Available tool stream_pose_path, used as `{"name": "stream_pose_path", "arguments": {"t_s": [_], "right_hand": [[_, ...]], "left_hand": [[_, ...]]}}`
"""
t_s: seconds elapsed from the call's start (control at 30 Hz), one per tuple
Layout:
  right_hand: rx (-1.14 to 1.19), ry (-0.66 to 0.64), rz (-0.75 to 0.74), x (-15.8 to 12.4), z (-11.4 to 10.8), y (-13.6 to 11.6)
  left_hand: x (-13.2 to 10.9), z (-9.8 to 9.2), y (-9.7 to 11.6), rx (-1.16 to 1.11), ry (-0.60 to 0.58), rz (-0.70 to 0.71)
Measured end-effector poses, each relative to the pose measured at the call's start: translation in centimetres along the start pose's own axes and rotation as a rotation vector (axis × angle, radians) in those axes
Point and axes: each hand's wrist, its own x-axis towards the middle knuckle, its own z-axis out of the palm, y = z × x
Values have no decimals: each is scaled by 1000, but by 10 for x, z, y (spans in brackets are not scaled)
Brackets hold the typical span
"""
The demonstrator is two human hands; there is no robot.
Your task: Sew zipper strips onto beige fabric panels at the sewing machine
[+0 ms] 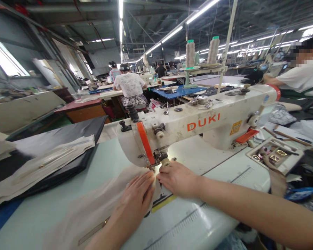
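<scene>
A white sewing machine with orange lettering stands on a pale green table. Beige fabric with a zipper-like strip lies left of its lit needle area. My left hand rests flat on this fabric, fingertips beside the presser foot. Just right of the needle, my right hand has its fingers bent together by the foot; what they hold, if anything, is hidden. Both hands are close to each other below the machine head.
Stacked beige pieces lie on black material at the left. A tray of metal fittings sits at the right. Thread cones stand behind the machine. One person sits ahead, another at the right.
</scene>
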Motion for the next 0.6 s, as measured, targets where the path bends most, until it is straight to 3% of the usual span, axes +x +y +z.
{"name": "stream_pose_path", "arguments": {"t_s": [0.37, 0.6], "right_hand": [[17, 23, 48, -4, 2, 1], [81, 123, 34, -10, 1, -3]], "left_hand": [[7, 4, -12, 21, -8, -37], [-41, -24, 10, 91, -121, -8]]}}
